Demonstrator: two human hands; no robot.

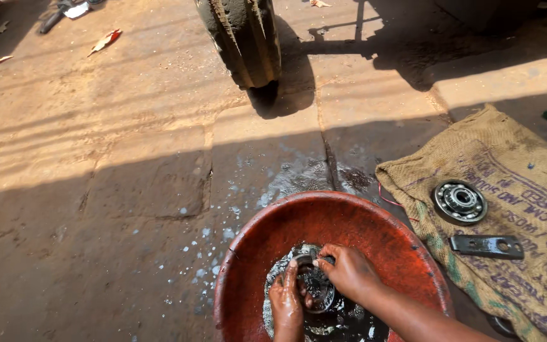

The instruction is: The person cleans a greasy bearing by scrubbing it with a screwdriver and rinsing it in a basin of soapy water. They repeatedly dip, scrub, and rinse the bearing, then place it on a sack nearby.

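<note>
- Sitting on the cracked concrete floor point(128, 158), the round red plastic basin point(375, 234) is holding dark oily liquid; splashes are already spotting the floor beside it, so a hard push on the rim risks tipping more out.
- Lying just right of the basin, the brown burlap sack point(527, 253) is carrying a clean round steel bearing point(459, 202) and a flat dark metal bracket point(486, 246); drips flung sideways could be soiling them.
- Working in the basin's bottom, the right hand point(351, 271) is closing its grip over the top of a dark greasy metal ring bearing point(314, 285), and the left hand point(286, 304) is pinching its near edge; wet fingers may be slipping, dropping it into the murk.
</note>
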